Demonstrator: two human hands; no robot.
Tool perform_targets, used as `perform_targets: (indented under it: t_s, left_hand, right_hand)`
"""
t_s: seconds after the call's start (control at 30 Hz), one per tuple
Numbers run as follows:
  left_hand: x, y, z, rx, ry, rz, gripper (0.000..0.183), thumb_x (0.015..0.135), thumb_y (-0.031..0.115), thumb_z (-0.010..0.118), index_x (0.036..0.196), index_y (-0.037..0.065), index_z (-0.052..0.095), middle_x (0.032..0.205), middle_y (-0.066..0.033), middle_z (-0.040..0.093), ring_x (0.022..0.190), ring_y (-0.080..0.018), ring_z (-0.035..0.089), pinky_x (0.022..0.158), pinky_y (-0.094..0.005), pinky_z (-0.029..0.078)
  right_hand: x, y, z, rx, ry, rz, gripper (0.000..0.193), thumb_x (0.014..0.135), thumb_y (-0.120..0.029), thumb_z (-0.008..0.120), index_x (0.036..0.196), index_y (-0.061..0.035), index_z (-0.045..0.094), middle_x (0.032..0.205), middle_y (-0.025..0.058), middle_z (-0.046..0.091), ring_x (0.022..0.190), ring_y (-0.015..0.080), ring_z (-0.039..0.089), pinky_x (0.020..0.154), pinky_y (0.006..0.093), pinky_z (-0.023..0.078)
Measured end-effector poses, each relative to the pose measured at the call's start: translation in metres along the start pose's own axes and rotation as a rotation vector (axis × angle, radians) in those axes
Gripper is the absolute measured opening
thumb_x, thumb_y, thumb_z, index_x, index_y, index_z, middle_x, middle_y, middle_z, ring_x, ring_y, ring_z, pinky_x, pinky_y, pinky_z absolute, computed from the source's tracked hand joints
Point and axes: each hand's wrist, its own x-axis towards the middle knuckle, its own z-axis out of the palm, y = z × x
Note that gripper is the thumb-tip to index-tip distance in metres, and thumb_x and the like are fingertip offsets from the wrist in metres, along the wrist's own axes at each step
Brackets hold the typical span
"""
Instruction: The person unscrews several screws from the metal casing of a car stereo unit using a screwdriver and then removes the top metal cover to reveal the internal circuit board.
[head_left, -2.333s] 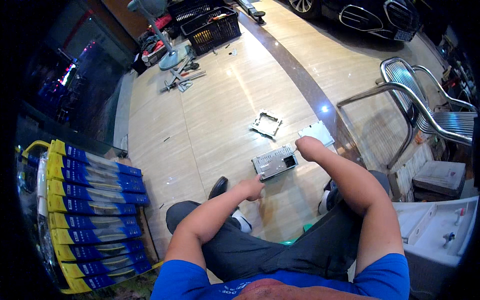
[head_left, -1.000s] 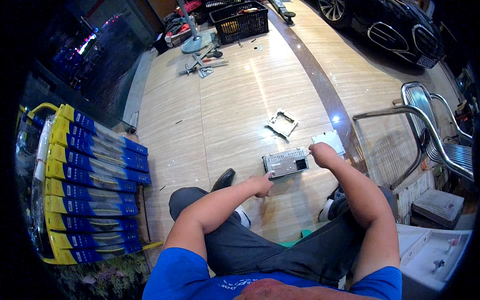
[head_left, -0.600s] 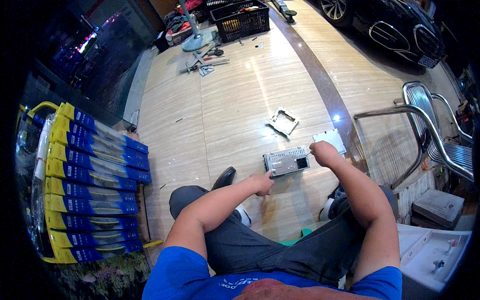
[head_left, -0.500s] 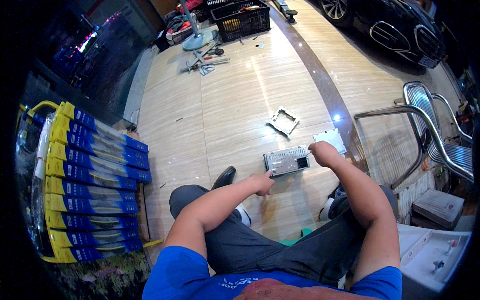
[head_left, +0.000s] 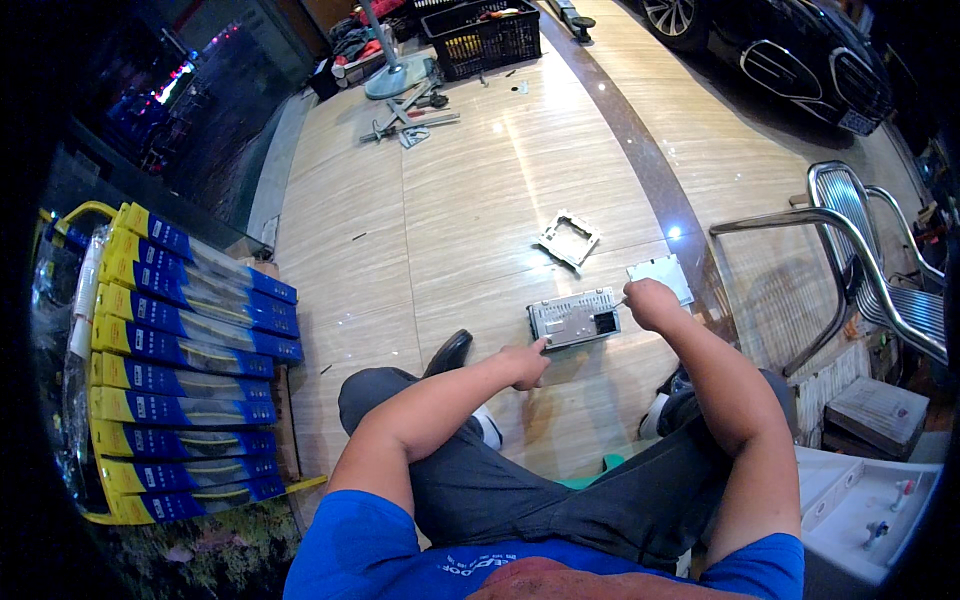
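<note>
A silver metal box with vent slots and a dark square opening (head_left: 570,322), like a car stereo unit, lies on the floor ahead of me. At its near left corner my left hand (head_left: 524,367) grips it, index finger pressed on the edge and the other fingers curled. My right hand (head_left: 655,304) is closed beside the right end of the box. Something thin seems to stick out of its fingers toward the box, too small to make out. Partly behind that hand lies a flat white metal plate (head_left: 667,276). Farther off rests a square pale frame (head_left: 569,240).
On the left stands a rack of blue and yellow packages (head_left: 190,380). A chrome chair (head_left: 850,250) and a dark car (head_left: 790,60) are on the right. Hand tools (head_left: 410,122) lie near a black crate (head_left: 483,42) at the back. A white basin (head_left: 860,510) sits at lower right.
My right hand has shifted very slightly to the right, away from the box's end. The left hand and the box have hardly moved.
</note>
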Motion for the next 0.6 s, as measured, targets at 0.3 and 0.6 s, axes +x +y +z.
perform_targets:
  t_s: [0.3, 0.6]
  left_hand:
    - [0.004, -0.003, 0.002, 0.000, -0.057, 0.009, 0.049, 0.094, 0.033, 0.063, 0.138, 0.014, 0.053, 0.163, -0.0140, 0.016, 0.127, -0.0332, 0.055, 0.092, -0.0505, 0.052]
    - [-0.008, 0.003, -0.011, 0.007, -0.106, -0.007, 0.056, 0.093, 0.039, 0.063, 0.142, 0.015, 0.048, 0.162, -0.0161, 0.018, 0.129, -0.0372, 0.051, 0.097, -0.0496, 0.050]
  right_hand:
    - [-0.002, -0.002, -0.003, 0.035, -0.007, -0.111, 0.016, 0.088, -0.014, 0.058, 0.097, -0.0046, 0.068, 0.089, 0.0222, 0.069, 0.087, 0.0388, 0.067, 0.077, 0.0492, 0.053]
    - [-0.002, -0.007, -0.006, 0.040, -0.055, -0.035, 0.019, 0.092, -0.021, 0.060, 0.095, -0.0032, 0.067, 0.095, 0.0211, 0.070, 0.093, 0.0379, 0.067, 0.080, 0.0480, 0.053]
